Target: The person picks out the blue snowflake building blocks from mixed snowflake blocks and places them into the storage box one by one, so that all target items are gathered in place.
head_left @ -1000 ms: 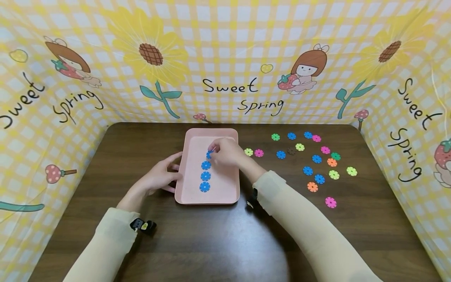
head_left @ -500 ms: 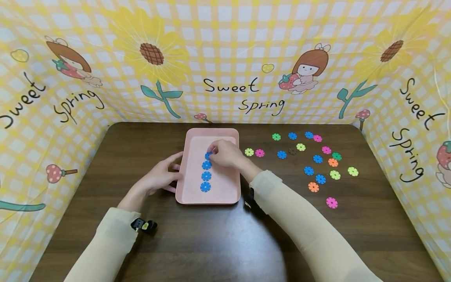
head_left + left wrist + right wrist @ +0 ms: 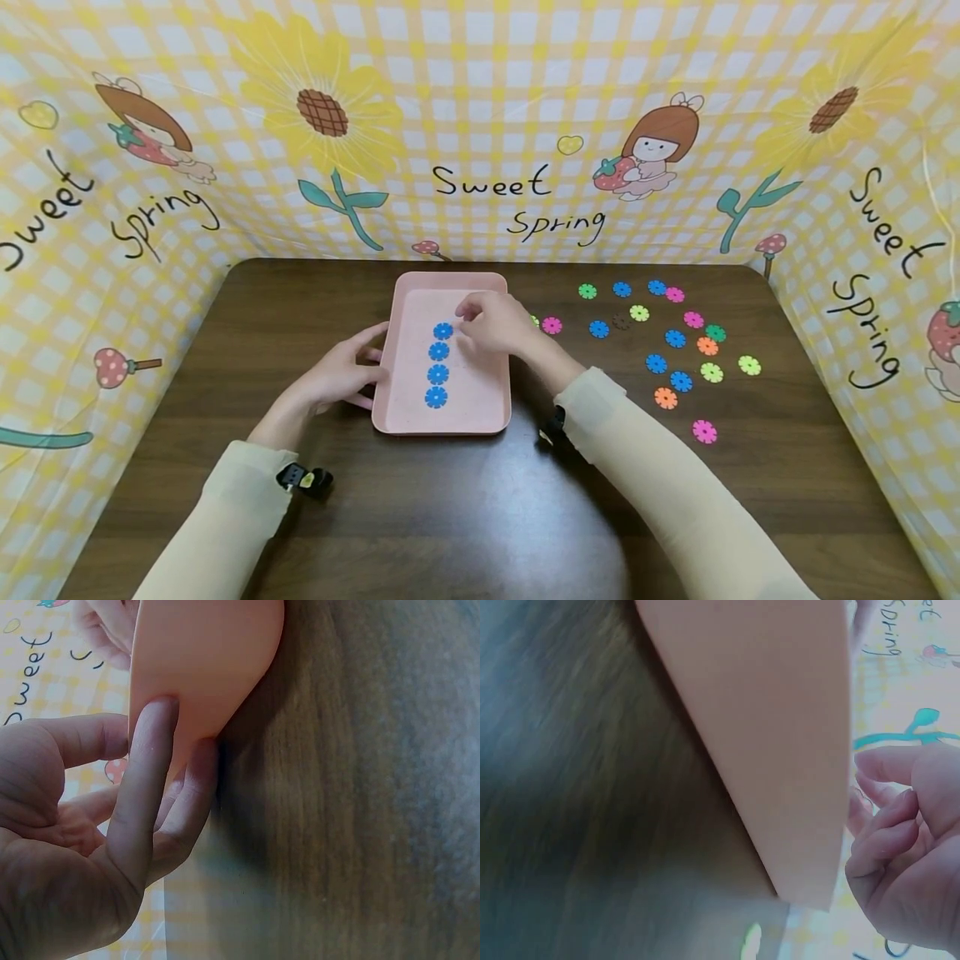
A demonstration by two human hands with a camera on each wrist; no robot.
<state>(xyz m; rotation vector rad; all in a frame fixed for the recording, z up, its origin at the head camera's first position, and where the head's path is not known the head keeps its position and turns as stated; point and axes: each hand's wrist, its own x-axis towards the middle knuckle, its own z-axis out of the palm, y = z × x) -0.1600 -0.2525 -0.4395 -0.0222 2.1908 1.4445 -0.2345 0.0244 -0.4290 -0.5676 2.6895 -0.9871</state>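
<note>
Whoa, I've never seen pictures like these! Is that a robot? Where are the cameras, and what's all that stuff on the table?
No robot here: these are a person's two bare hands. The wide picture comes from a camera worn on the head, looking forward and down. The other two views come from cameras worn on the wrists, each watching one hand up close.

On the brown table sits a pink tray. Inside it, four blue discs with notched edges make a line. More loose discs, some pink, green or orange, are scattered to the tray's right.

The left hand touches the tray's left side. The right hand is over the tray, next to the farthest blue disc. I can't see anything held in it.
</note>
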